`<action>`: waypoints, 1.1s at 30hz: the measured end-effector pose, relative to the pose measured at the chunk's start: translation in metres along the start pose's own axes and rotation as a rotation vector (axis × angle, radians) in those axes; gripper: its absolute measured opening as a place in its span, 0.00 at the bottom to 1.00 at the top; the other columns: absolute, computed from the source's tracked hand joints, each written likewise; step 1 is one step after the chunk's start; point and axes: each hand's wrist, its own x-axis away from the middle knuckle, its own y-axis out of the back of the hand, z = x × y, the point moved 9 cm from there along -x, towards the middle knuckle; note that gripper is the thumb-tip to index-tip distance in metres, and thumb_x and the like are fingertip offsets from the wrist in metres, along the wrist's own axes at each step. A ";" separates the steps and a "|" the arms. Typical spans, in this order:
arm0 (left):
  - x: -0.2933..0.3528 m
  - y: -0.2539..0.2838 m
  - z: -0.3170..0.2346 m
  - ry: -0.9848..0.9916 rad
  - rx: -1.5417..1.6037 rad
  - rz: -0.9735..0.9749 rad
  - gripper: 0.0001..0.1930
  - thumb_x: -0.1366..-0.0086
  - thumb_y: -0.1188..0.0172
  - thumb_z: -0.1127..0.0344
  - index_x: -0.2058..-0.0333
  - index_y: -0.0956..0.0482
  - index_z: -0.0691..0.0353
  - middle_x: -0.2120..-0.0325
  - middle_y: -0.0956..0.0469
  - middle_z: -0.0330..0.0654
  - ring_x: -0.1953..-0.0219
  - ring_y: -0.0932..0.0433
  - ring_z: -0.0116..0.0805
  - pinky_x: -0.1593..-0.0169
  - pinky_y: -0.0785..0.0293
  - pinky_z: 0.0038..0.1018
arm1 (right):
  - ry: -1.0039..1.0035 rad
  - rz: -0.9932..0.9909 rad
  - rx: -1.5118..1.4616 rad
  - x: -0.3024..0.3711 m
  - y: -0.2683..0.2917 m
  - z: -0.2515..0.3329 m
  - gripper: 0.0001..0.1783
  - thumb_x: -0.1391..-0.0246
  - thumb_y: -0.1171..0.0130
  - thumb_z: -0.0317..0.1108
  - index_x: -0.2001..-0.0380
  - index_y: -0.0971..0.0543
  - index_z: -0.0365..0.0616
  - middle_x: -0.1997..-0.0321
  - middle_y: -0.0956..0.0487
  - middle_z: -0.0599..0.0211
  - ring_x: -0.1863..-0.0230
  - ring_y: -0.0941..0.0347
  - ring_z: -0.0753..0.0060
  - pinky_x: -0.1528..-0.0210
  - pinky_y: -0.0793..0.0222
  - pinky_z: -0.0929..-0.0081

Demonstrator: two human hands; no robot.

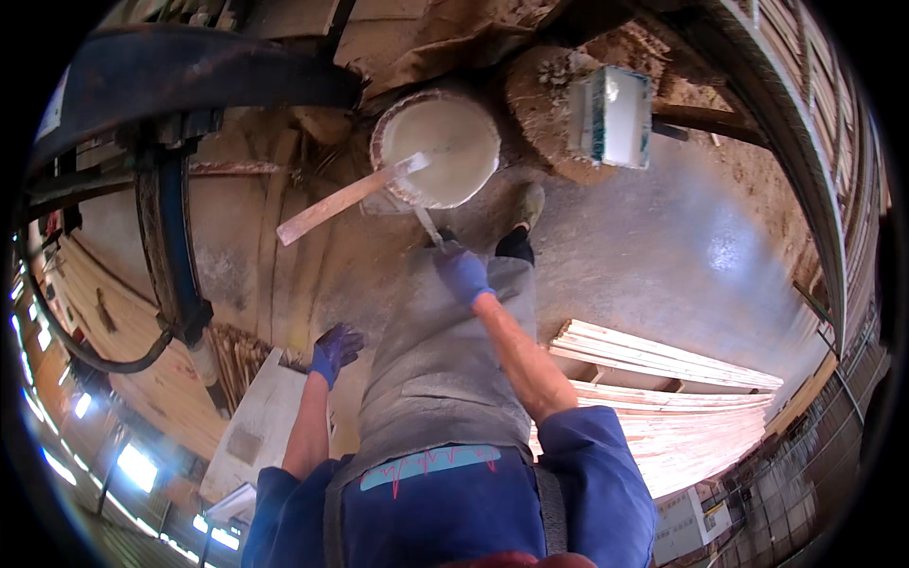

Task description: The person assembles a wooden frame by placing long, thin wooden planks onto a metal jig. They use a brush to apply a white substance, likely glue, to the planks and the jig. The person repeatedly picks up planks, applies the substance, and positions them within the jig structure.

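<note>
A round bucket (380, 126) with a crusted rim stands in front of me, holding thick, creamy-white liquid. Across its near left rim leans a wooden paddle (336, 202), its far end coated white. My right hand (463, 274), in a blue-purple glove, is closed around a thin, pale-coated bar (428, 225) at the bucket's near side. Whether the bar is the bucket's handle or a separate tool, I cannot tell. My left hand (336, 351), gloved alike, hangs low at my left with its fingers apart and nothing in it. A grey apron (445, 369) covers my legs.
A white-and-teal container (620, 117) sits on a crusted round stand (540, 114) beyond the bucket, to the right. Stacked wooden strips (663, 407) lie at my right. On the left are a dark machine arm (208, 71), a blue upright post (175, 237) and boards (142, 341).
</note>
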 end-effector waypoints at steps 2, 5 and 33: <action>-0.005 0.003 0.001 0.010 -0.026 -0.009 0.26 0.32 0.53 0.41 0.45 0.28 0.51 0.51 0.21 0.43 0.52 0.22 0.40 0.49 0.30 0.37 | -0.040 -0.046 0.085 -0.009 0.016 0.015 0.22 0.41 0.53 0.49 0.69 0.20 0.42 0.68 0.20 0.44 0.65 0.22 0.41 0.61 0.27 0.49; -0.005 0.005 0.005 0.016 -0.021 0.029 0.27 0.32 0.53 0.41 0.42 0.31 0.52 0.49 0.23 0.44 0.51 0.24 0.41 0.49 0.30 0.39 | -0.069 -0.123 0.217 -0.023 0.042 0.013 0.20 0.41 0.53 0.46 0.67 0.20 0.42 0.65 0.19 0.44 0.62 0.22 0.41 0.59 0.27 0.49; -0.097 0.014 -0.040 0.079 -0.392 0.196 0.25 0.33 0.53 0.46 0.44 0.29 0.54 0.44 0.26 0.44 0.46 0.28 0.49 0.46 0.31 0.45 | -0.624 -0.628 -0.301 0.178 0.157 -0.238 0.25 0.44 0.49 0.42 0.46 0.27 0.41 0.45 0.24 0.47 0.44 0.29 0.45 0.43 0.34 0.57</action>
